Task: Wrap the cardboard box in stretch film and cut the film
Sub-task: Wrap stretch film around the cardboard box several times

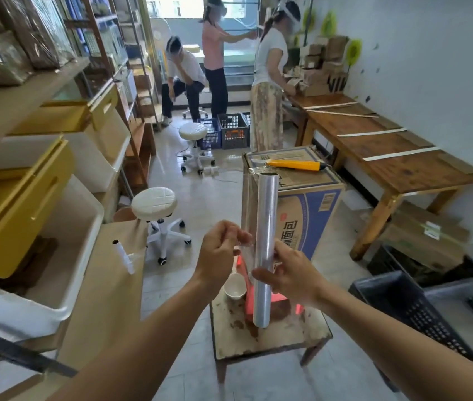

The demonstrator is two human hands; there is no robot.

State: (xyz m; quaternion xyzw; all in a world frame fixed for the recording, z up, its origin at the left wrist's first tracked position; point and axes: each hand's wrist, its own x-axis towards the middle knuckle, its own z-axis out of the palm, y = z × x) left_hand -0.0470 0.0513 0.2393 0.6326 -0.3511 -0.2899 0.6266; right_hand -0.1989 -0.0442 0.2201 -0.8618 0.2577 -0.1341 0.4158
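White cup (234, 288) on the table (272, 341), contents unclear to us. Our right grip (294, 277) curls round the upright film roll (266, 221); left grip (219, 253) pinches its loose edge (246, 218).

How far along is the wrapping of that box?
Barely started: the cardboard box looks bare, its print unclouded. In hand: the right hand grips the film roll upright while the left hand pinches its loose edge. Left: winding film round the box, then cutting it with the yellow knife lying on top.
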